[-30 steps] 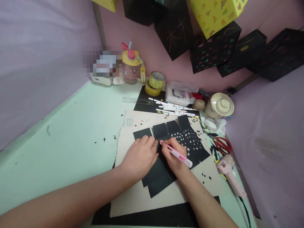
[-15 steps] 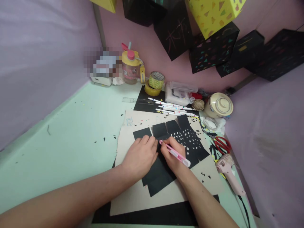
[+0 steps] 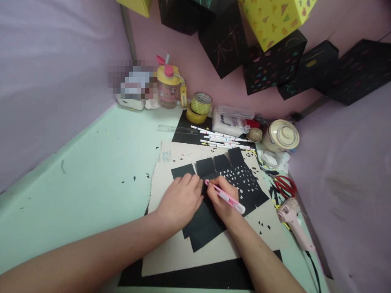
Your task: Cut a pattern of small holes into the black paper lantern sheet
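A sheet of black card (image 3: 204,228) with tabs along its edges lies on a pale cardboard sheet (image 3: 165,260). Many small triangles and a star are cut through its right part. My right hand (image 3: 224,199) grips a pink craft knife (image 3: 224,195) like a pen, its tip down at the card near the middle. The blade itself is too small to make out. My left hand (image 3: 181,199) lies flat on the card just left of the knife, fingers stretched out and pressing on it.
Small black scraps (image 3: 264,227) lie about. To the right are red-handled scissors (image 3: 285,186) and a pink glue gun (image 3: 295,221). Behind stand white pens (image 3: 226,138), tape rolls (image 3: 198,108), a plastic box (image 3: 230,122), a lidded tub (image 3: 281,135) and a bottle (image 3: 168,89). Black and yellow paper boxes (image 3: 275,61) hang above.
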A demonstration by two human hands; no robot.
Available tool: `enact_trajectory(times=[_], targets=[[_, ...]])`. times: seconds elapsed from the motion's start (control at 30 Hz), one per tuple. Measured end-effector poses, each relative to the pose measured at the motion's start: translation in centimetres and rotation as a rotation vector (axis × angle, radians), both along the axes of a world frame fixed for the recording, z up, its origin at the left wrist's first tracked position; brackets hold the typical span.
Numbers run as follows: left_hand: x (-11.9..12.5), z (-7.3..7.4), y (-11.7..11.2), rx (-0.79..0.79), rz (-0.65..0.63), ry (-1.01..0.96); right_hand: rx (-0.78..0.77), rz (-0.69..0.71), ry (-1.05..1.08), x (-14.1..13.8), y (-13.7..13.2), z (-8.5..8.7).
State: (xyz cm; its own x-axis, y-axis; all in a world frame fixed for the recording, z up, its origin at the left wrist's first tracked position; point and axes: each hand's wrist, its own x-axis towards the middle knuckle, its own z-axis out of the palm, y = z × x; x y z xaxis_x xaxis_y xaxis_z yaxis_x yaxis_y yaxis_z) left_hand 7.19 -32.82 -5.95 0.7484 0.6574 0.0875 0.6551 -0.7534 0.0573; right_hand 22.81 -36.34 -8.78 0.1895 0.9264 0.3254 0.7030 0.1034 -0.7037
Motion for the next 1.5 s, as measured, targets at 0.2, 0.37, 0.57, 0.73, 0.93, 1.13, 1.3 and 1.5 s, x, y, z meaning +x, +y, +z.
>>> enact_trajectory(times=[0.2, 0.37, 0.57, 0.73, 0.93, 1.13, 1.3, 1.5], targets=[[0.05, -0.08, 0.08, 0.000, 0.001, -0.014, -0.004, 0.020, -0.008, 0.16, 0.12, 0.12], [0.01, -0.13, 0.09, 0.010, 0.003, -0.024, 0.001, 0.010, 0.006, 0.12, 0.04, 0.06], [0.00, -0.11, 0.03, 0.019, 0.002, -0.021, -0.009, 0.008, 0.023, 0.18, 0.00, 0.03], [0.00, -0.01, 0.08, 0.010, 0.006, -0.020, -0.001, 0.003, 0.026, 0.12, 0.08, 0.02], [0.02, -0.03, 0.06, 0.008, 0.004, -0.021, -0.017, 0.009, 0.033, 0.08, 0.10, 0.25], [0.00, -0.12, 0.05, 0.012, 0.005, -0.026, -0.016, 0.005, 0.045, 0.00, 0.08, 0.27], [-0.07, -0.10, 0.04, 0.011, 0.003, -0.027, -0.014, 0.006, 0.045, -0.01, 0.08, 0.44], [-0.05, -0.15, 0.10, -0.003, 0.010, -0.033, -0.020, 0.025, 0.048, 0.07, 0.12, 0.46]])
